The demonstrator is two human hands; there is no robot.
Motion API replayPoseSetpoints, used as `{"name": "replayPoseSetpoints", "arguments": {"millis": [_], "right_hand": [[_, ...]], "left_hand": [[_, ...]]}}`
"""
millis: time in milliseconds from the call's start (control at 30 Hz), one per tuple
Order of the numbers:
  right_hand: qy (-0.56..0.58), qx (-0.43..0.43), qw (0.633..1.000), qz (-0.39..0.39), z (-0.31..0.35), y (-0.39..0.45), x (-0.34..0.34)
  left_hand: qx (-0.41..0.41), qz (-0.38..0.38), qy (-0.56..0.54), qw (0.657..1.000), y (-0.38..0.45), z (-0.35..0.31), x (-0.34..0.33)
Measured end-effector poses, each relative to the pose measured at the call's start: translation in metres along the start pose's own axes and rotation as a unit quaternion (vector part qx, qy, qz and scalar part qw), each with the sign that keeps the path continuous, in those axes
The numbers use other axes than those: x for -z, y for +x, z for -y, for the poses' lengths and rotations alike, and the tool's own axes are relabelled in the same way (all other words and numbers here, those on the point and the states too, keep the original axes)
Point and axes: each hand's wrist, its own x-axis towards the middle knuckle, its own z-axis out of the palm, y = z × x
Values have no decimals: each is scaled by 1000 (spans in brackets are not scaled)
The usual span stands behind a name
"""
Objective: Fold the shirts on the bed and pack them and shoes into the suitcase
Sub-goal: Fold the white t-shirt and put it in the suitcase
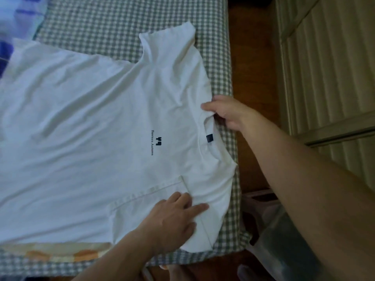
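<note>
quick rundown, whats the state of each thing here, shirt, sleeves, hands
white shirt: spread flat on the checked bed cover, print side up, body unfolded
near sleeve: folded in over the body
far sleeve: still out flat
left hand: fingers straight, pressing the folded sleeve
right hand: grip pinching the collar edge

A white shirt (91, 122) lay spread on the checked bed (113, 23); the right hand (225, 114) pinched its collar while the left hand (174, 218) pressed the folded sleeve.

The white shirt (91, 122) reads "Autumn" beneath a dark logo; first word unclear
</note>
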Motion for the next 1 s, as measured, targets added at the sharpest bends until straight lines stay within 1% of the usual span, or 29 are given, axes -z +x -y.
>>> {"name": "replayPoseSetpoints", "arguments": {"millis": [67,100,167,233,300,333,367,433,500,533,567,600,633,667,700,733,767,800,833,867,900,933,967,1000], "right_hand": [[109,13,994,13,0,3,3],[136,12,991,16,0,4,6],[130,0,991,-20,-6,9,16],[107,1,987,-119,-12,12,29],[40,35,971,-235,-20,9,39],[10,46,964,-262,-27,8,42],[1,45,964,-260,-34,7,43],[16,10,979,-202,-44,2,38],[-9,-14,988,-150,-50,-1,32],[-34,-10,989,-142,-53,-1,31],[-62,1,986,-152,-54,-3,30],[-93,18,977,-190,-56,-6,28],[-143,33,956,-253,-57,-11,25],[-201,55,919,-334,-58,-19,20],[-255,92,876,-399,-59,-30,9],[-296,150,842,-425,-62,-41,-8],[-323,218,824,-410,-66,-53,-32],[-342,277,819,-367,-71,-67,-60],[-360,314,822,-309,-79,-79,-89],[-387,333,821,-255,-90,-89,-117],[-426,339,811,-214,-100,-96,-142],[-472,337,793,-186,-109,-100,-163],[-513,326,775,-170,-115,-100,-181],[-540,309,765,-166,-118,-97,-197]], "left_hand": [[0,3,-3,1000,-1,0,0],[1,5,-4,1000,-1,0,0],[-2,-2,-5,1000,-1,1,1],[-9,-13,2,1000,-2,0,1],[-17,-26,24,999,-3,-2,-2],[-22,-36,39,998,-3,-3,-4],[-27,-47,52,997,-3,-4,-5],[-33,-68,75,994,-3,-5,-8],[-31,-68,89,993,-5,-6,-9],[-29,-66,94,993,-5,-7,-10],[-27,-63,98,993,-5,-8,-12],[-23,-57,104,993,-6,-9,-13],[-20,-46,108,993,-6,-11,-12],[-15,-36,107,993,-6,-12,-11],[-15,-21,94,995,-7,-11,-9],[-19,-14,65,998,-10,-10,-7],[-25,-20,23,999,-16,-8,-4],[-29,-47,-27,998,-25,-3,1],[-29,-102,-64,992,-37,5,5],[-16,-170,-70,983,-50,19,8],[17,-231,-51,971,-65,38,10],[66,-269,-21,961,-77,61,14],[116,-279,16,953,-88,86,20],[158,-264,55,950,-95,112,27]]}}
